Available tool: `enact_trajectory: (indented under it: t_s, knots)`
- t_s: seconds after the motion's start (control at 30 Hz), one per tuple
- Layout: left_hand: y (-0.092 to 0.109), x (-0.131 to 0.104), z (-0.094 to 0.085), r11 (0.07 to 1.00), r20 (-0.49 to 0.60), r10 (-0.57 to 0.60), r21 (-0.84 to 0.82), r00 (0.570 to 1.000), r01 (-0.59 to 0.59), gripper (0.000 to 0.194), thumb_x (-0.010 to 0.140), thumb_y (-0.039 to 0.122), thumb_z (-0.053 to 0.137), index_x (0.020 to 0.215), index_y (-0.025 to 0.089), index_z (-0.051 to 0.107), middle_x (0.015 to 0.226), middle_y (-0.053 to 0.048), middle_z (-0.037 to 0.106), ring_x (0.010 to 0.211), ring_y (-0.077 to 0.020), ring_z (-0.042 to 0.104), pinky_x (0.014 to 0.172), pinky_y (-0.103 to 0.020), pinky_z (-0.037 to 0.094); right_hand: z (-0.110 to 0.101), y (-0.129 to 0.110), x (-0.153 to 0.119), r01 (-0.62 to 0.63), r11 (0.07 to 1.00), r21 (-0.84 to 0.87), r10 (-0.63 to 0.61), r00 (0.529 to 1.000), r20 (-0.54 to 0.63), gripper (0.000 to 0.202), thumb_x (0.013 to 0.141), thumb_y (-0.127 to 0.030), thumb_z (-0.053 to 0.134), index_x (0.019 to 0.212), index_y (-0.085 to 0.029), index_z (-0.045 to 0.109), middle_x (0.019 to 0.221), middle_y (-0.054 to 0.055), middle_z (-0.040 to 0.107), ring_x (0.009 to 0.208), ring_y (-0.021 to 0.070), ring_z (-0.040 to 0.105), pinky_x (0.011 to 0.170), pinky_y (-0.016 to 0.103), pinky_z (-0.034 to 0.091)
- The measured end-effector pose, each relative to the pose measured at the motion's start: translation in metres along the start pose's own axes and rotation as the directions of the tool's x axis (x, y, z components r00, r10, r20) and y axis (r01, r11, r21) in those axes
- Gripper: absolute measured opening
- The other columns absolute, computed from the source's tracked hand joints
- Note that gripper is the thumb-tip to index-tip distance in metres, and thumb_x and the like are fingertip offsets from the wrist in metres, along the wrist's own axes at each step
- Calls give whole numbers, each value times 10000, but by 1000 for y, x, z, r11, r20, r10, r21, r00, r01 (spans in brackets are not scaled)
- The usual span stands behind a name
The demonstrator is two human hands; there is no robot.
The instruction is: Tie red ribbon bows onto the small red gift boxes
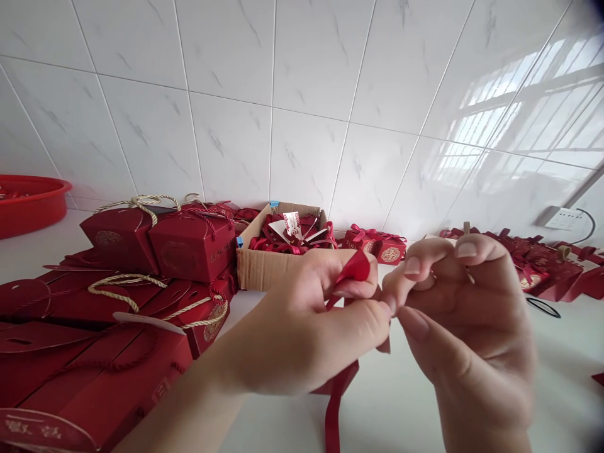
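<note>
My left hand (325, 321) is closed in a pinch on a red ribbon (356, 267), a loop of which stands up between its fingers. One ribbon tail hangs below, over the white table. Touching the left fingertips is my right hand (467, 327), its thumb and index finger close together at the ribbon and its other fingers curled, palm toward me. What the right fingertips hold is hidden. Beneath the left hand a small red box (346, 379) shows in part.
Stacked red gift boxes (193, 245) with rope handles fill the left. A cardboard box (264, 270) of red ribbons and tags stands behind the hands. Small red boxes (391, 251) line the tiled wall, with a red basin (33, 211) far left and a power strip (564, 218) right.
</note>
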State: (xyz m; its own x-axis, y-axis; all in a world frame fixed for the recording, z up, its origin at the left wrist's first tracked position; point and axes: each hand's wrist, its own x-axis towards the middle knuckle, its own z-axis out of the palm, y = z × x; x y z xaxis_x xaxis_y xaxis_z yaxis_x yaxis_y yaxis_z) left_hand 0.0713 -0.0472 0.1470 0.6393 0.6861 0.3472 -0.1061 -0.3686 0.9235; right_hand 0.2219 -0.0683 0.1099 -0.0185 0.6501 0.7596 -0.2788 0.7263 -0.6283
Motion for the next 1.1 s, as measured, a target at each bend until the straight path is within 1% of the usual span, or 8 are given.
enact_trajectory:
  t_s: [0.17,0.4,0.5,0.6,0.7,0.77,0.97,1.1]
  knots:
    - [-2,-1,0,999,-16,-40,19,999,40,328,774,180,505,577,191,243,586,44,296,598,-91,378,569,-237,412,2,0,-1,-2,1000,1,2,1000,-21,383,762,26,599,964,-272,466,900,-10,511,734,107,588,606,250,538]
    - [0,-1,-1,997,-32,-53,52,998,55,329,750,175,530,589,192,244,611,36,321,600,-93,369,520,-232,354,3,1,-1,-6,1000,-5,6,1000,-24,389,751,11,618,951,-286,464,897,-14,509,710,112,587,605,267,538]
    - [1,-2,1,997,29,-76,2,997,76,320,758,160,519,592,191,247,624,40,333,564,-79,313,482,-227,293,2,1,-1,-23,998,54,23,1000,-7,339,768,-32,622,937,-281,467,894,-11,509,685,110,568,601,274,533]
    - [1,-3,3,993,85,-98,-62,992,104,349,748,132,525,592,194,219,607,51,284,552,-75,270,470,-229,245,2,1,-1,-30,994,107,30,1000,4,285,795,-81,619,935,-282,473,874,-8,504,662,110,542,552,259,513]
    - [2,-4,4,989,108,-105,-96,989,116,372,740,116,534,578,191,207,586,59,234,532,-70,237,456,-226,216,2,2,-1,-9,996,91,11,1000,-18,296,794,-69,618,927,-288,470,853,-9,504,626,103,529,516,245,496]
    - [2,-4,4,985,114,-119,-112,986,132,361,747,117,531,574,189,223,580,61,230,524,-69,243,454,-222,219,3,2,-1,-11,996,86,13,999,-32,305,785,-62,629,911,-285,463,842,-13,505,612,97,522,514,239,493]
    - [1,-5,2,970,137,-165,-157,977,186,295,770,126,512,592,193,286,571,56,300,551,-84,372,500,-231,317,7,0,-3,-48,990,130,51,999,-15,307,786,-60,629,882,-278,435,837,-29,510,597,86,535,506,228,503]
    - [3,-5,3,970,141,-164,-160,976,186,288,768,119,520,598,192,300,578,59,287,532,-74,330,479,-224,290,9,-2,-2,-43,992,122,47,998,-30,318,774,-67,648,867,-278,429,836,-28,510,594,93,541,487,232,502]
